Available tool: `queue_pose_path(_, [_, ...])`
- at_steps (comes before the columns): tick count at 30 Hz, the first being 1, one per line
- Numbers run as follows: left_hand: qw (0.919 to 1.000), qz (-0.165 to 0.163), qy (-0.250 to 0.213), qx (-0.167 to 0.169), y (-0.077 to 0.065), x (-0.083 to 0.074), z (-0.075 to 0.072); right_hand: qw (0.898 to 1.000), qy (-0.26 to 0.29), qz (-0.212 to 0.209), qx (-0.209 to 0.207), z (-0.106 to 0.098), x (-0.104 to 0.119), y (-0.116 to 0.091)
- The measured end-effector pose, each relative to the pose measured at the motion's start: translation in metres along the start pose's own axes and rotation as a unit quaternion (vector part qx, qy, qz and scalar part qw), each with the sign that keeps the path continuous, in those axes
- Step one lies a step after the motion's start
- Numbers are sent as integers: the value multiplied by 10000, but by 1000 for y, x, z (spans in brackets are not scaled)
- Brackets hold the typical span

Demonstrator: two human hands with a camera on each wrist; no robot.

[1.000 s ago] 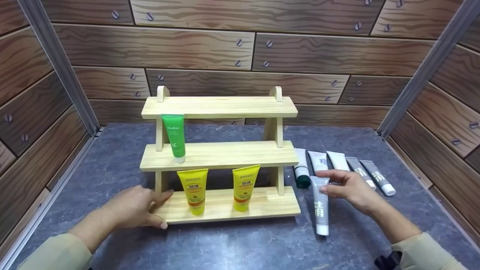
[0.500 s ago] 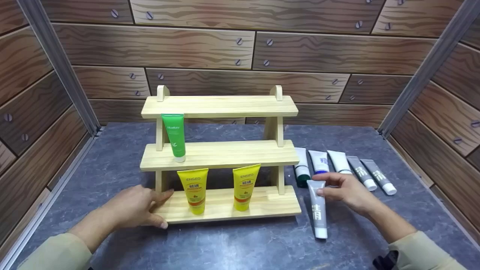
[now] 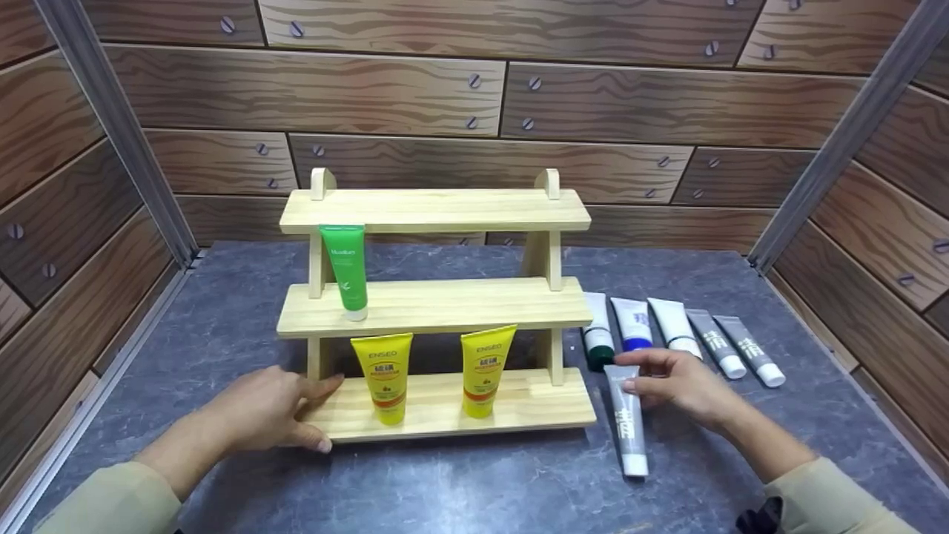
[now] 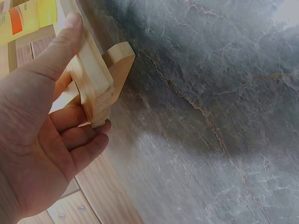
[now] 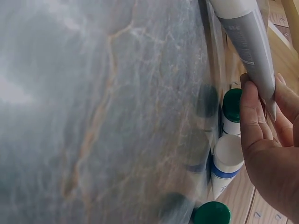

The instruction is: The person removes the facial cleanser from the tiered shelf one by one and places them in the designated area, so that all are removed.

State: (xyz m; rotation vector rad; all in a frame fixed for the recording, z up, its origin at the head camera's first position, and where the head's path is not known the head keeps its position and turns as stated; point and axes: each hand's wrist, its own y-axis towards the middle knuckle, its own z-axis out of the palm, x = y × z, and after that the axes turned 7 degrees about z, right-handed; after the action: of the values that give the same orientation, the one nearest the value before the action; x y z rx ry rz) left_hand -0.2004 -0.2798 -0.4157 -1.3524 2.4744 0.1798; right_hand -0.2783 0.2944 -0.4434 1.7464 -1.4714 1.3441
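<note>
Head view: I am watching the left hand gripping the left end of the lowest board of a three-tier wooden rack. Through the left wrist camera I am seeing the thumb lying along one face, other fingers curling around the board's end.

Right hand: pinching a silver-grey tube by its flat end, between thumb and fingers. The tube is sitting just right of the rack's lowest board, white cap pointing toward the near side of the counter. I cannot tell whether the cap is touching.

Rack contents: a green tube is standing cap-down at the left of the middle board. On the lowest board a left yellow tube and a right yellow tube are standing cap-down, well apart, the latter leaning rightward.

Beyond the right hand, a row is lying on the counter, left to right: a green-capped white tube, a blue-banded white tube, a third white tube, a small grey tube and an outermost grey tube. Plank-patterned walls are enclosing the counter behind and at both sides.
</note>
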Motion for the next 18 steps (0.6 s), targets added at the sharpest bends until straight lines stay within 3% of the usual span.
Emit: queue_pose_path(18, [9999,-101,28,-33,0,-1,1,9993,-155,344,78,11,-5,4])
